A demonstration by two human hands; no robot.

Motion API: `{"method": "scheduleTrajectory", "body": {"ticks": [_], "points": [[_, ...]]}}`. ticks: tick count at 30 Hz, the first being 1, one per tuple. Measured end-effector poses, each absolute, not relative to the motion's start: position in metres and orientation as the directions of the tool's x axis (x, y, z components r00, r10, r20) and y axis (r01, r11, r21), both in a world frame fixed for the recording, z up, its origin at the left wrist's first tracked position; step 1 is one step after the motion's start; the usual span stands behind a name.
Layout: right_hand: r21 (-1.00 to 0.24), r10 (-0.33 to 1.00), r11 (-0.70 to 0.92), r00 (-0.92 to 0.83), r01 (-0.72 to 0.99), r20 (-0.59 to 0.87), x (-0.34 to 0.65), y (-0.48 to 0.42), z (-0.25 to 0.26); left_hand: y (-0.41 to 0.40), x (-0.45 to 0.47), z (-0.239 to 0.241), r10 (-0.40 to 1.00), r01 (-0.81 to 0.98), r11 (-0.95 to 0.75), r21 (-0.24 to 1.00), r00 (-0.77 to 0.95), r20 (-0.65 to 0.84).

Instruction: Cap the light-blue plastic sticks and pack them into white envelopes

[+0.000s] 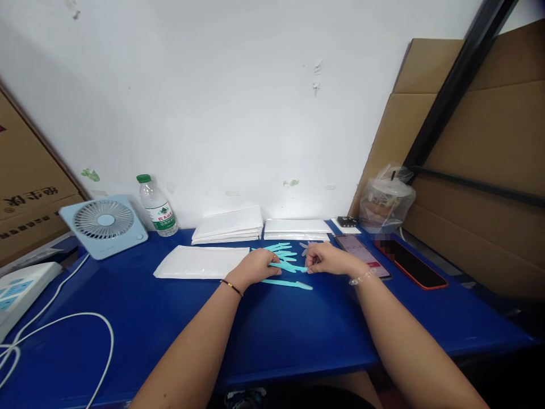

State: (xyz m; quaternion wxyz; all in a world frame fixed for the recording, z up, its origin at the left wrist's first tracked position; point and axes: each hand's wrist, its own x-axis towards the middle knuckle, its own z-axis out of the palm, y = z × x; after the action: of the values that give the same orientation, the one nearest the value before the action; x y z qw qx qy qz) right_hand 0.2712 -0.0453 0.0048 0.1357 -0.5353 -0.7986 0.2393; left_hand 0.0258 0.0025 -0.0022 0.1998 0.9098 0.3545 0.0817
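My left hand [258, 267] is closed on a slim turquoise eyebrow razor [293, 268], thumb and fingers pinching it near one end. The fingers of my right hand [321, 258] pinch the razor's other end. Just in front of me, apart from the hands, lies another turquoise razor [293, 284] with its left end hidden by my left hand. Behind the hands is a loose pile of turquoise razors [279, 250]. Small grey translucent pieces [305, 247] lie beside my right hand, partly covered by it.
A white padded mailer [200, 262] lies left, with white mailer stacks [230, 224] [298, 228] along the wall. A fan [106, 224], water bottle [158, 207] and white cable [108, 324] are left; phones [361, 255] [413, 264] and a bagged cup [385, 201] right, on the blue table [298, 341].
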Motion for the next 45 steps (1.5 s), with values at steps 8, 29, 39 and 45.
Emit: {"method": "scheduleTrajectory", "body": {"ticks": [8,29,39,45], "points": [[-0.483,0.924,0.354,-0.380,0.801,0.047,0.279,-0.042,0.006,0.011,0.022,0.002,0.746,0.627,-0.619,0.473,0.658,0.105],[-0.498,0.840,0.390,-0.521,0.774,-0.151,0.242,-0.060,0.009,-0.008,0.035,-0.028,0.745,0.729,-0.645,0.229,0.667,-0.024],[-0.761,0.940,0.241,-0.341,0.602,0.029,0.264,-0.049,0.007,-0.012,0.034,0.005,0.667,0.573,-0.683,0.453,0.742,0.067],[-0.714,0.990,0.142,-0.086,0.685,0.114,0.292,-0.039,0.002,0.001,0.026,-0.002,0.753,0.588,-0.613,0.527,0.637,0.165]]}}
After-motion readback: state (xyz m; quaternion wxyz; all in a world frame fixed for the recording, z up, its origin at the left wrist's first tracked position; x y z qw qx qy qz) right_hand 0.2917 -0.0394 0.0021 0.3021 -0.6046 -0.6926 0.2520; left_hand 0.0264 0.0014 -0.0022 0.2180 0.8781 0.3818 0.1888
